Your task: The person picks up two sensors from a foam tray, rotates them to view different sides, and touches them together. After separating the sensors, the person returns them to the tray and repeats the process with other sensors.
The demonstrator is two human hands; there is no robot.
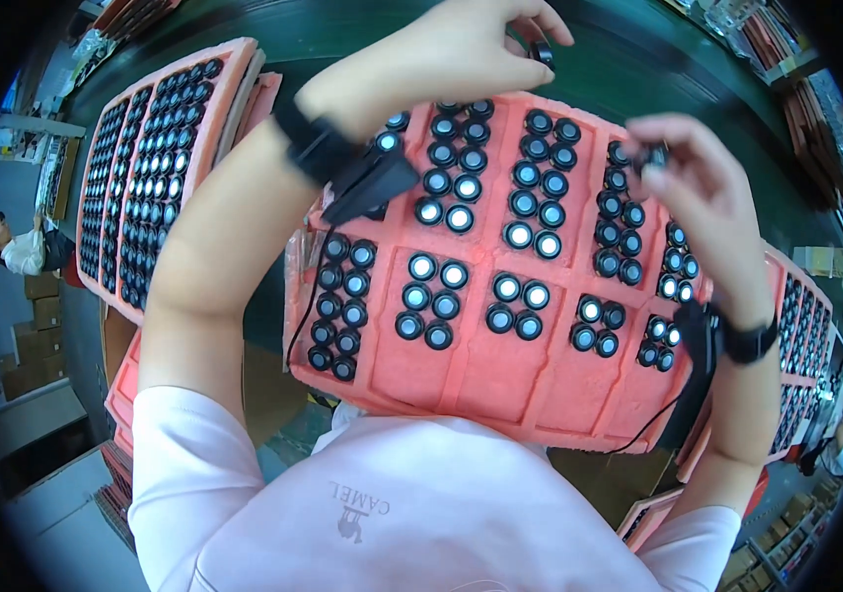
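A pink foam tray [421, 373] lies in front of me, split into compartments. Pairs of small black round parts with pale, shiny centres [518, 235] stand in rows in it. Beyond the tray's far edge, my left hand [490, 44] is closed, pinching a black round part [541, 52] between thumb and fingers. My right hand [697, 168] hovers over the far right of the tray, its fingers pinched on a small dark part [652, 156]. Motion blurs that part, so its exact shape cannot be made out. Each wrist wears a black strap with a device and cable.
Another filled pink tray [229, 109] sits stacked at the left, and one more [798, 335] at the right. The green work surface [342, 39] runs behind. Cardboard boxes [36, 326] stand at the far left, where a person [22, 247] is seen. Another person [836, 454] appears far right.
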